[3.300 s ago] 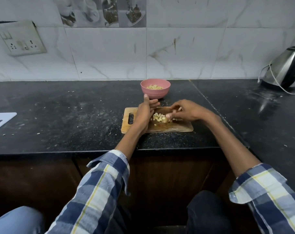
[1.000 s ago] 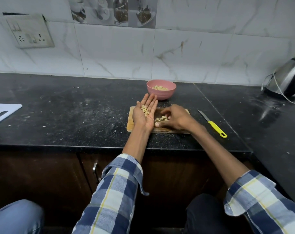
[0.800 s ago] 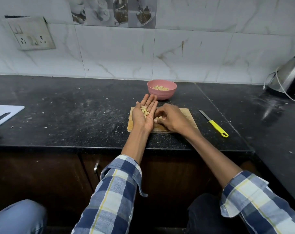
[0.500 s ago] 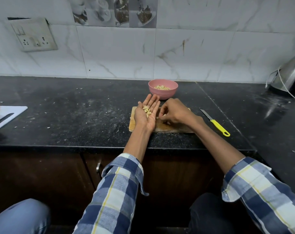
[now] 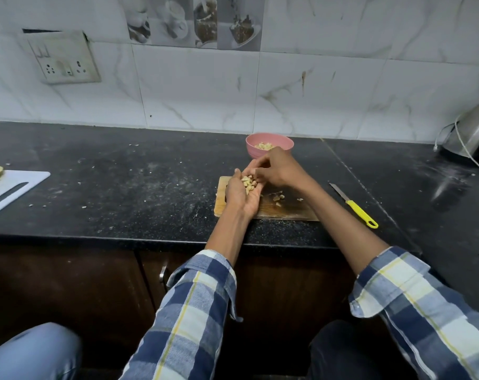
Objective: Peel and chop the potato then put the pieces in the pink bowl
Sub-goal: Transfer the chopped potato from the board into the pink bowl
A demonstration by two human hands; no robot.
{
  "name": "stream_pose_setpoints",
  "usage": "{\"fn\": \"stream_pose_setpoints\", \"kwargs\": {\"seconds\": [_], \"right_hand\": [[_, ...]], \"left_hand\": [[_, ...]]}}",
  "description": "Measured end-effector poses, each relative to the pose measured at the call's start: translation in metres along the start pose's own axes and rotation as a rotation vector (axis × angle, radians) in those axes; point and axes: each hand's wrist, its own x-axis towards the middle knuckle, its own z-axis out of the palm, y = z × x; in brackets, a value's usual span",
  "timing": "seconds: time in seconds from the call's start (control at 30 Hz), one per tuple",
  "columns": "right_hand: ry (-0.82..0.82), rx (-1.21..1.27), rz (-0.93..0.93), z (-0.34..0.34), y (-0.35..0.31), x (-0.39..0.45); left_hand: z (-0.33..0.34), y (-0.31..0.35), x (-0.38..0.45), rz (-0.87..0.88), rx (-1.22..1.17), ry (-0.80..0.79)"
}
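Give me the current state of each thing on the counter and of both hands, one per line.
Pink bowl: upright, some potato pieces inside.
Left hand: palm up, cupping potato pieces.
Right hand: fingertips at the left palm's pile; grip unclear.
Wooden board: flat, a few loose pieces left.
Knife: lying on counter, untouched.
Kettle: upright by wall.

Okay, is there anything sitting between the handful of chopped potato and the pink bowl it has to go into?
Nothing on the counter does. The left hand cups the potato pieces over the wooden board, and the pink bowl sits just behind it. Only the right hand, its fingers at the pile, overlaps the bowl's near rim.
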Motion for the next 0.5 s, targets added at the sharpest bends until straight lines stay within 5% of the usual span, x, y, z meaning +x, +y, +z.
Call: {"fn": "stream_pose_setpoints", "kwargs": {"seconds": [0.33, 0.5], "right_hand": [[0.353, -0.119, -0.152, -0.002, 0.014, -0.005], [0.023, -0.203, -0.186, 0.005, 0.040, -0.023]], "left_hand": [[0.001, 0.011, -0.007, 0.040, -0.183, 0.011], [-0.001, 0.010, -0.004, 0.059, -0.160, -0.007]]}}
